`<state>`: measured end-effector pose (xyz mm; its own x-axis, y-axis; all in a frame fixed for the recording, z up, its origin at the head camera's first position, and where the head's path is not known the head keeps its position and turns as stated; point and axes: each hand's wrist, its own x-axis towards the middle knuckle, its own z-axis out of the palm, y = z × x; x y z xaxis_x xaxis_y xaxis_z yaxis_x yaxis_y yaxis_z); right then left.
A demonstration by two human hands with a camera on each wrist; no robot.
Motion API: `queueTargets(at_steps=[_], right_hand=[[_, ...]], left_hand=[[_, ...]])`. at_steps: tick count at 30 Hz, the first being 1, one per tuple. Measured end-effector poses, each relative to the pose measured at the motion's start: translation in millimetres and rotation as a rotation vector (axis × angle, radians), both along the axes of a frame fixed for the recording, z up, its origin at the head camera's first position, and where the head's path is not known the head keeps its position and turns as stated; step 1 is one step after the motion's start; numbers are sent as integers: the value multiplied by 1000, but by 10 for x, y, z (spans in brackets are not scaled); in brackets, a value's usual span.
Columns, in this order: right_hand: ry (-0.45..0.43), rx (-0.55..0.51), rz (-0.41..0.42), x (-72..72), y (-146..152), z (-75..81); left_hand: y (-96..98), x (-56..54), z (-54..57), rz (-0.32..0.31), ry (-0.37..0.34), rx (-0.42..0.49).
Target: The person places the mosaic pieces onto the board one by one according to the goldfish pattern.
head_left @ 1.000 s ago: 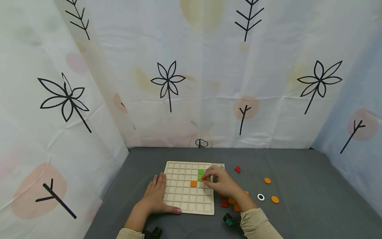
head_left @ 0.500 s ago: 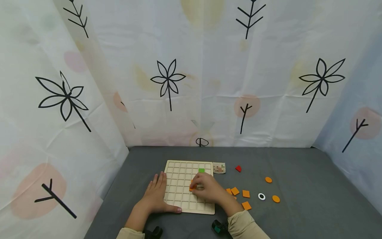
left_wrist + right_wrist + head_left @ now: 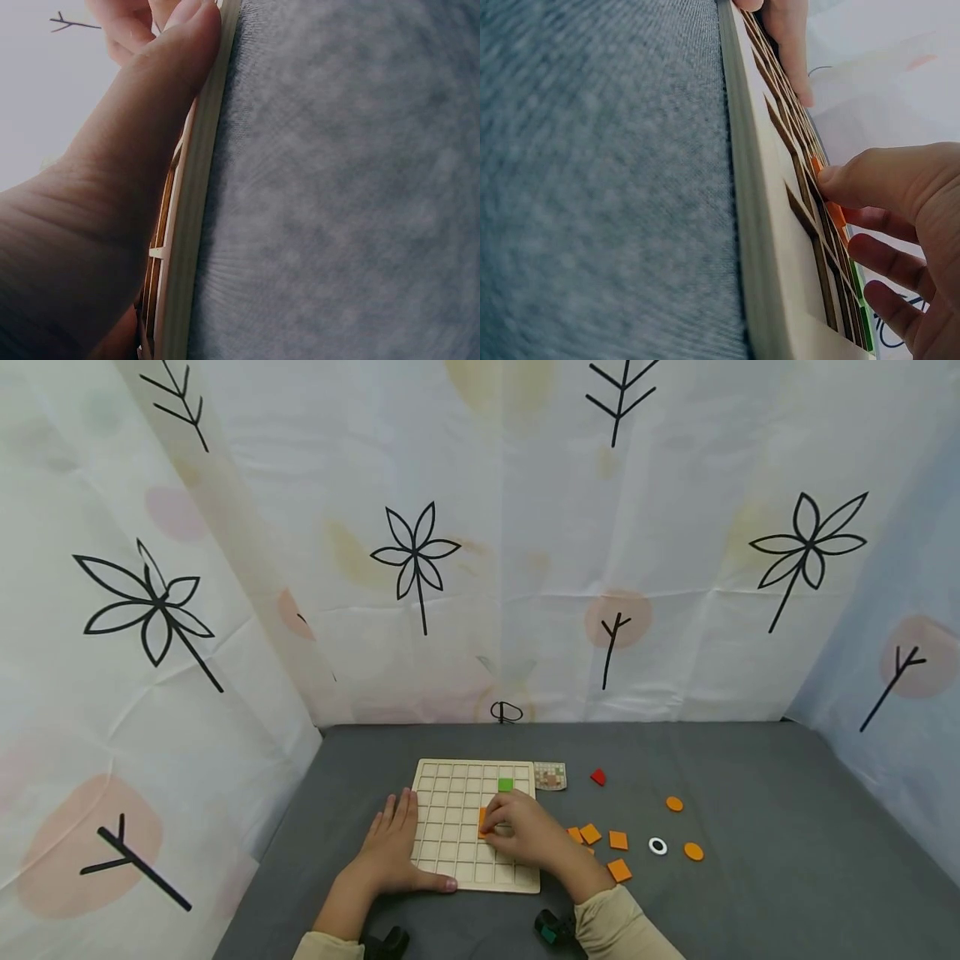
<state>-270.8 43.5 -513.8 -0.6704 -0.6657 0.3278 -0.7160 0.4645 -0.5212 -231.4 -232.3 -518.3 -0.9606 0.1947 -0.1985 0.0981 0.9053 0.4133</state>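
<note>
A pale wooden grid board point(image 3: 465, 860) lies on the grey cloth. My left hand point(image 3: 386, 856) rests against its left side with fingers extended, and the thumb lies along the front edge. My right hand point(image 3: 525, 833) is over the board's right half, thumb and forefinger pinching an orange square tile point(image 3: 835, 214) down at the grid. In the head view orange point(image 3: 482, 822) shows just left of those fingertips, partly covered. A green square tile point(image 3: 506, 785) sits in a cell farther back; the right wrist view shows green tiles point(image 3: 866, 326) beyond the orange.
Several loose orange square tiles point(image 3: 618, 840) lie right of the board. Farther right are a white ring point(image 3: 657, 846) and orange discs point(image 3: 693, 852). A red piece point(image 3: 597, 777) and a small patterned card point(image 3: 551, 776) lie toward the back. A printed curtain point(image 3: 465, 677) surrounds the table.
My right hand has moved left and toward me from near the green tiles, bringing an orange tile beside the orange one on the board. It stays there over the last half second. The left hand holds still.
</note>
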Motion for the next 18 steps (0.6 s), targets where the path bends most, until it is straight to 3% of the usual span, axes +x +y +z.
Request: queueTargets(at_steps=[3,18], right_hand=[[5,1,4,2,-2,0],[-138,54,-32,56,49,37]], left_hand=[[-4,-2,0,0,3,0],[-3,15,42,-5,0,3]])
